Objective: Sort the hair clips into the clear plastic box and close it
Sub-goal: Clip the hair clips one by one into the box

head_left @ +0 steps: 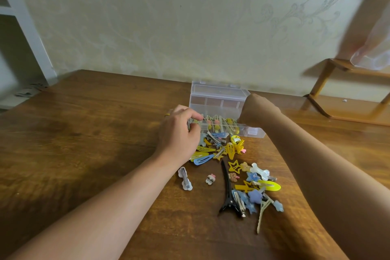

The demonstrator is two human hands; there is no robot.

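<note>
The clear plastic box [256, 133] stands open at the far middle of the wooden table [84, 133], its lid [219, 93] tilted up at the back. Yellow and beige clips lie inside it. My left hand [179, 131] curls its fingers over the box's left front corner. My right hand [257, 110] bends down into the box, its fingers hidden. Loose hair clips [230, 150] lie piled in front of the box, and a second heap [256, 186] lies nearer me. A long black clip [229, 192] lies between the heaps, with a white clip [185, 178] to its left.
A small cartoon clip [210, 179] lies alone beside the white one. A wooden rack [341, 91] stands on the floor at the right, with a thin plastic bag [371, 57] above it. A white shelf unit [21, 27] is at the far left, against the wall.
</note>
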